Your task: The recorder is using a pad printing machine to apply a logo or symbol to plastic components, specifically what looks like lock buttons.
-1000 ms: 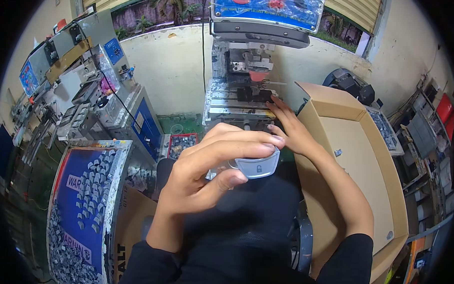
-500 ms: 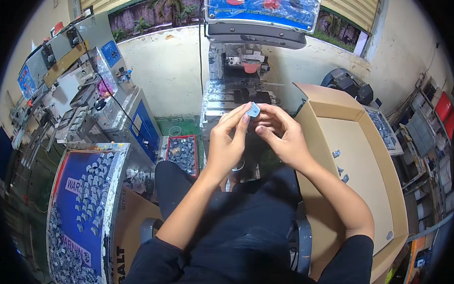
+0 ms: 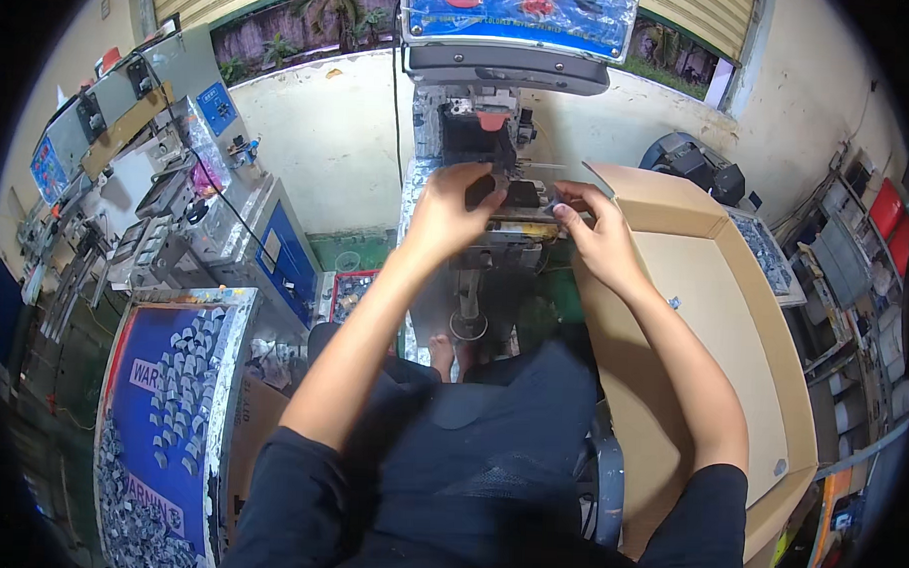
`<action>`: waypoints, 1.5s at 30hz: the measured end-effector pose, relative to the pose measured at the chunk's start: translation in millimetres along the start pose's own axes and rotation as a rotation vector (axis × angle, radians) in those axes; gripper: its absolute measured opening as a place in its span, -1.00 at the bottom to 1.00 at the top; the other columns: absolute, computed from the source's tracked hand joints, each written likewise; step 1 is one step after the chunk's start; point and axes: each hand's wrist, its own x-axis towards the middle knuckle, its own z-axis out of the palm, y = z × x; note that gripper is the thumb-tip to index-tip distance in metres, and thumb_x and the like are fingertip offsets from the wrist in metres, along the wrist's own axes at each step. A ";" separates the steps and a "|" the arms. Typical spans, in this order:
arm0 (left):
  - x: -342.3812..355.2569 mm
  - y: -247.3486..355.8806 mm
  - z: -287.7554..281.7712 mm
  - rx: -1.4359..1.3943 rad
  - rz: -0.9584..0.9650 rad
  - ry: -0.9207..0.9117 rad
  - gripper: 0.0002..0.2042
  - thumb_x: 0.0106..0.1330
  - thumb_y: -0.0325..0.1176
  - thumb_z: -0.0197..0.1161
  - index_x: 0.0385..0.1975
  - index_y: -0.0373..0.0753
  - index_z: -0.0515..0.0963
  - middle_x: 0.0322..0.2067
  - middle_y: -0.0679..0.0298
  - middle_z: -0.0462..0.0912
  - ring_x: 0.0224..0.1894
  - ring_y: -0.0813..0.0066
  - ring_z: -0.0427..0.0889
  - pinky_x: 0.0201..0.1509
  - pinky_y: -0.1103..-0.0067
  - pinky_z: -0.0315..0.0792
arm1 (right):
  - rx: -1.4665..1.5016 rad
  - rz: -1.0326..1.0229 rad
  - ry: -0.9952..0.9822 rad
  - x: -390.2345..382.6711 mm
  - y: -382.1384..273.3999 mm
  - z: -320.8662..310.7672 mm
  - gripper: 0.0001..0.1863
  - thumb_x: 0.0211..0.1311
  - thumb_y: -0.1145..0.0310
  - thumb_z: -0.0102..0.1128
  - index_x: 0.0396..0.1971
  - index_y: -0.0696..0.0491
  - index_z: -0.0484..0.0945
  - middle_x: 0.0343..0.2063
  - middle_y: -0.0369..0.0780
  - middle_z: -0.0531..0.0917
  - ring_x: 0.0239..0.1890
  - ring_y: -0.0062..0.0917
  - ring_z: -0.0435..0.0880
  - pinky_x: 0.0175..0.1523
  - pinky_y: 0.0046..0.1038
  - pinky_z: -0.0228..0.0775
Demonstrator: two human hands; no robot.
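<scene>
Fingers of my left hand point(image 3: 447, 209) curl down over the dark fixture block point(image 3: 513, 194) on the small press machine point(image 3: 500, 135), pinched on its near edge so whatever sits there stays put under the head; the piece itself is too small and covered for me to make out. My right hand point(image 3: 601, 244) comes in from the other side, its fingers point(image 3: 570, 196) drawn close at the block's right end, touching it, though I cannot tell if they nip anything. Both hands meet at the same spot because the fixture is narrow and sits straight ahead of me, above my knees. Just to my right stands a big open cardboard box point(image 3: 733, 324), close enough to drop into without turning; a few small pieces lie on its floor. On my left a blue tray point(image 3: 141, 373) heaped with small grey parts point(image 3: 187, 355) sits near my elbow, within easy reach of that hand.
</scene>
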 end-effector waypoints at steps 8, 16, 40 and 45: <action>27.8 -23.3 5.3 -0.084 -0.049 -0.274 -0.57 0.18 -0.15 0.48 -0.07 -0.33 0.67 -0.14 -0.03 0.74 -0.12 -0.03 0.72 0.05 0.32 0.57 | -0.006 0.095 -0.084 32.6 15.7 -3.8 -0.61 0.30 0.51 0.33 0.12 0.23 0.58 -0.13 -0.12 0.73 -0.07 -0.48 0.70 0.05 -0.42 0.56; 23.6 -49.3 9.1 -0.415 -0.338 -0.127 -0.60 0.52 -0.06 0.17 -0.10 -0.38 0.56 -0.31 0.05 0.70 -0.24 0.31 0.65 -0.05 0.46 0.49 | -0.079 0.019 -0.243 68.6 11.8 28.7 -0.65 0.25 0.40 0.42 0.02 0.14 0.66 -0.17 -0.12 0.75 -0.14 -0.42 0.74 -0.02 -0.39 0.56; 16.4 -19.9 -11.1 -0.765 -0.374 0.228 -0.65 0.48 -0.16 0.28 0.00 -0.35 0.54 -0.12 0.20 0.72 -0.03 0.49 0.64 0.10 0.52 0.46 | -0.708 0.081 -0.612 116.3 -23.2 40.5 -0.59 0.13 0.21 0.53 -0.07 0.10 0.73 -0.18 -0.06 0.78 -0.09 -0.27 0.76 0.03 -0.31 0.55; -13.8 30.5 -42.5 -0.694 -0.276 0.059 -0.66 0.49 -0.24 0.25 0.13 -0.30 0.53 -0.13 0.32 0.69 -0.09 0.67 0.57 -0.11 0.66 0.43 | -0.626 0.080 -0.634 112.7 -15.3 28.7 -0.59 0.12 0.22 0.51 -0.04 0.07 0.73 -0.21 -0.10 0.78 -0.11 -0.33 0.73 0.04 -0.32 0.54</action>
